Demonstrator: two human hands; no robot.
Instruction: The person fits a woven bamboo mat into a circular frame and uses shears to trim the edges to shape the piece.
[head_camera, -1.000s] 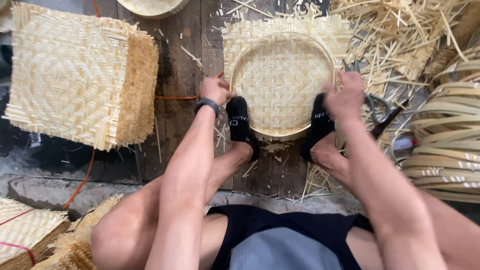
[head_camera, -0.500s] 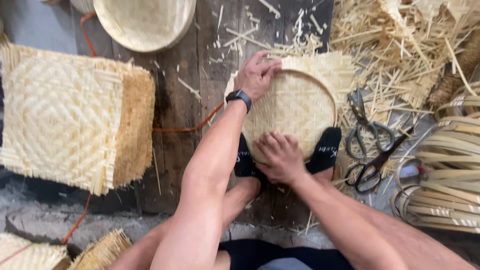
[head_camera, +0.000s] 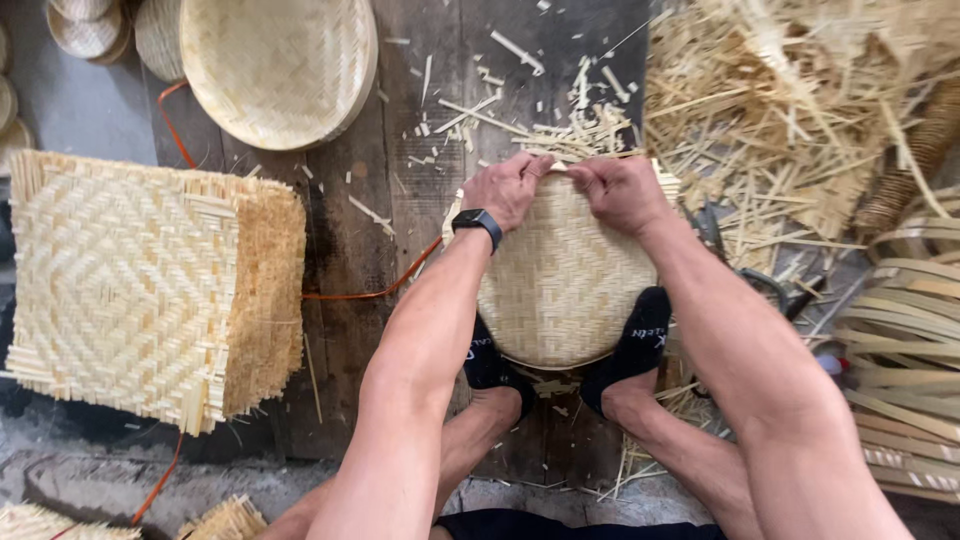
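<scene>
The woven tray (head_camera: 560, 285) lies between both feet, the stacked mats (head_camera: 150, 285) left, strip bundles (head_camera: 910, 370) perhaps right.

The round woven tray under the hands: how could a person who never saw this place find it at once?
Start at the dark wooden floor, then find the two feet in black socks near its lower middle. The round woven tray is clamped between them, with the left hand and right hand gripping its far edge. The finished tray at the top lies untouched.

Woven bamboo tray (head_camera: 565, 285) matt, rough; floorboards (head_camera: 390, 240) worn, dark wood.
</scene>
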